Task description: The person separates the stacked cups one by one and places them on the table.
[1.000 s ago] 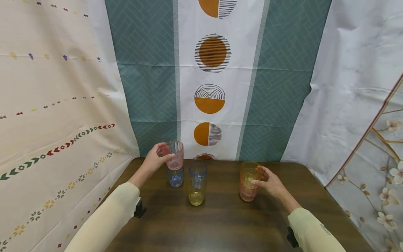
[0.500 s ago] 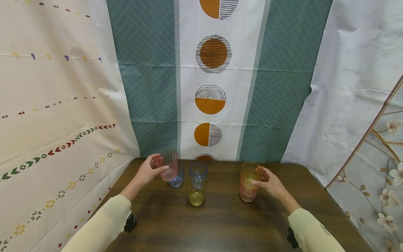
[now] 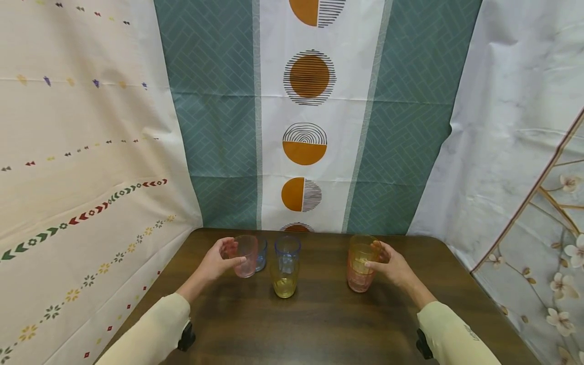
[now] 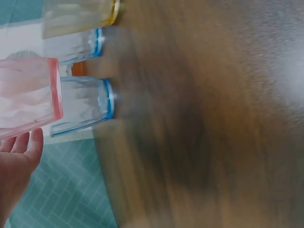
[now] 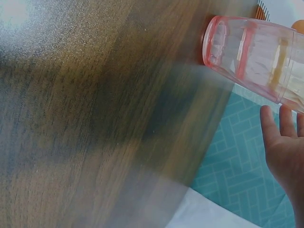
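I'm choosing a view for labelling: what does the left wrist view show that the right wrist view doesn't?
Only the left wrist view shows the left hand, the held pink cup, two blue cups and a yellow cup. Only the right wrist view shows the right hand and a second pink cup with a second yellow cup stacked in it. Both share the wooden table and teal patterned cloth.

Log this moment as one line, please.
left hand: holds translucent pink tumbler over brown wood-grained table | right hand: holds stack of translucent yellow and pink tumblers | between hands: two translucent blue tumblers, translucent yellow tumbler
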Tool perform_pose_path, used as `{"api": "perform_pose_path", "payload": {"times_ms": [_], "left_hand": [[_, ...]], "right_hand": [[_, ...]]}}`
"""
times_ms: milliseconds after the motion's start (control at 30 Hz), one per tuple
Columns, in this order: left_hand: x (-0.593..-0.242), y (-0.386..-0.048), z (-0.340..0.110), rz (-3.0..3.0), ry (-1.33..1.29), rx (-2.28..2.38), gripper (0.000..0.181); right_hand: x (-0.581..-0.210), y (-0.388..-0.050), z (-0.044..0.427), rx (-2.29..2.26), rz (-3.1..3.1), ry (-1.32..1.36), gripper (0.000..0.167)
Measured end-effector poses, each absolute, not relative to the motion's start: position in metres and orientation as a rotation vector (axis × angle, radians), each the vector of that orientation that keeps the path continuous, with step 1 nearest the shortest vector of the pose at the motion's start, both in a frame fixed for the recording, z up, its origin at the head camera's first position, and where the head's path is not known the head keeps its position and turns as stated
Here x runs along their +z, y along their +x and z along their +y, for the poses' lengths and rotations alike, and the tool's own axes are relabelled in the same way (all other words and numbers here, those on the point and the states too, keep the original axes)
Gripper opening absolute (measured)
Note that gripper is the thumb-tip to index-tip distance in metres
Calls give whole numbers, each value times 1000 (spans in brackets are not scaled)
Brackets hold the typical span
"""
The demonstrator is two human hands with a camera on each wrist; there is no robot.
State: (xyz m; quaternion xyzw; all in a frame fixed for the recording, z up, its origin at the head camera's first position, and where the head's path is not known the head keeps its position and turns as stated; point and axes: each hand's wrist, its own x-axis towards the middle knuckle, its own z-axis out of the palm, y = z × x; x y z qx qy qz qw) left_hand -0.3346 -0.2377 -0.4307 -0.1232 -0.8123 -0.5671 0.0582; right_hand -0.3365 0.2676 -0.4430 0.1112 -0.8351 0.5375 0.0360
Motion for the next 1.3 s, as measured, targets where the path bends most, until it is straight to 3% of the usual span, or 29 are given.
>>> {"api": "perform_pose_path", "payload": {"times_ms": [667,1300], "left_hand": [[-467,-331,-228,-2530,-256,-1714,75],[-479,-332,-225,-2576,-197,-1713,76]], "right_hand": [[-442,-335,267,1612,-2593,318,79],[-442,-335,268,1599,-2598,328,79]]}}
